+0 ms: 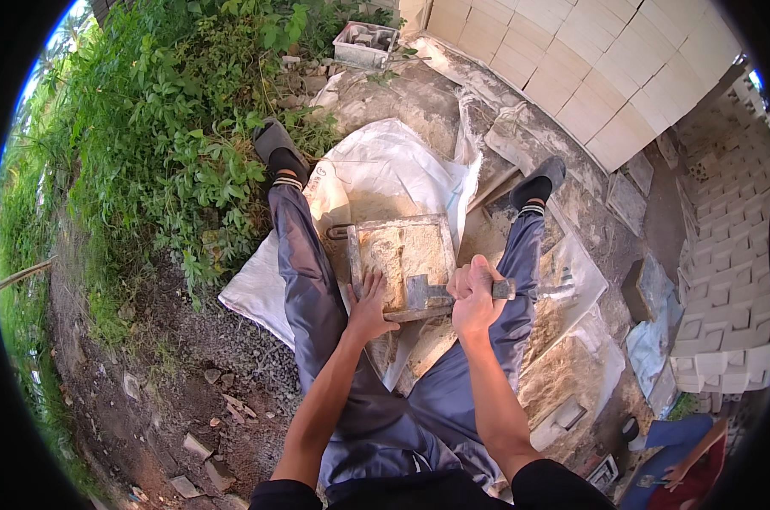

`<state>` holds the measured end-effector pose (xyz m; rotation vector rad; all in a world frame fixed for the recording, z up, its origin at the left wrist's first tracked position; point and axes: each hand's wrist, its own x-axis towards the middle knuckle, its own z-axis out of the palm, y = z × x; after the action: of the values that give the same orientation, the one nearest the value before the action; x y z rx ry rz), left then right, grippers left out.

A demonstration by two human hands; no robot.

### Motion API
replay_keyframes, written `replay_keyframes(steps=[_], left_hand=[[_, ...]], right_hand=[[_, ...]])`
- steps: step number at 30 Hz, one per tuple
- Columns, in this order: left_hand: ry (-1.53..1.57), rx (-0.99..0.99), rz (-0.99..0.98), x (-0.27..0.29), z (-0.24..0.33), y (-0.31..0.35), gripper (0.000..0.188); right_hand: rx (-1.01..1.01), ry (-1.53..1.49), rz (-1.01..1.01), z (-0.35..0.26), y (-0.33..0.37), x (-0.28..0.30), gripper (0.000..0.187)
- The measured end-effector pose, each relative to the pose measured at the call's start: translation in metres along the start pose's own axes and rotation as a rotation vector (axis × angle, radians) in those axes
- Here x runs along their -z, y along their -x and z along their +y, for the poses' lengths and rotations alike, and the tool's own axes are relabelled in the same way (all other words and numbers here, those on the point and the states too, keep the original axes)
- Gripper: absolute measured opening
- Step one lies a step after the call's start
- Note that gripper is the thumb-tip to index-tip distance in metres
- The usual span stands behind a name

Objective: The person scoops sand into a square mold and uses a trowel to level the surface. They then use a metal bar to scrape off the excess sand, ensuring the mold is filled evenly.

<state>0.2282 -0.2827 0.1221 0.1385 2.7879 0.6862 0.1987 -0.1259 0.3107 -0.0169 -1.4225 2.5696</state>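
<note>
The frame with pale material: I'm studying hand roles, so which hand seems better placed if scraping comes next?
Probably the right hand: it grips the flat-bladed tool, with the blade over the pale material. The left hand is spread at the near left corner of the frame and holds no tool.

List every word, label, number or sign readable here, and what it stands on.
White sack: small round mark and lettering, too small to read reliably.
White sheet at right: dark marks, too blurred to tell whether they are print.
No other lettering I can make out.
</note>
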Motion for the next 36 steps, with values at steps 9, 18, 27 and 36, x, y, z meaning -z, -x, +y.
replay_keyframes(steps=[9,18,27,36], left_hand=[[0.121,-0.001,-0.023,-0.001,-0.005,-0.009,0.122],[-0.102,-0.09,0.031,0.034,-0.014,-0.029,0.126],[-0.071,-0.181,-0.23,0.061,-0.028,-0.05,0.138],[0.066,-0.304,-0.161,0.043,-0.052,-0.049,0.138]], right_hand=[[-0.119,0.135,-0.002,0.02,-0.02,-0.004,0.038],[-0.112,0.063,-0.107,0.057,-0.019,0.031,0.036],[-0.122,0.044,-0.048,0.065,-0.022,0.021,0.034],[-0.046,-0.004,-0.013,-0.001,-0.051,-0.039,0.03]])
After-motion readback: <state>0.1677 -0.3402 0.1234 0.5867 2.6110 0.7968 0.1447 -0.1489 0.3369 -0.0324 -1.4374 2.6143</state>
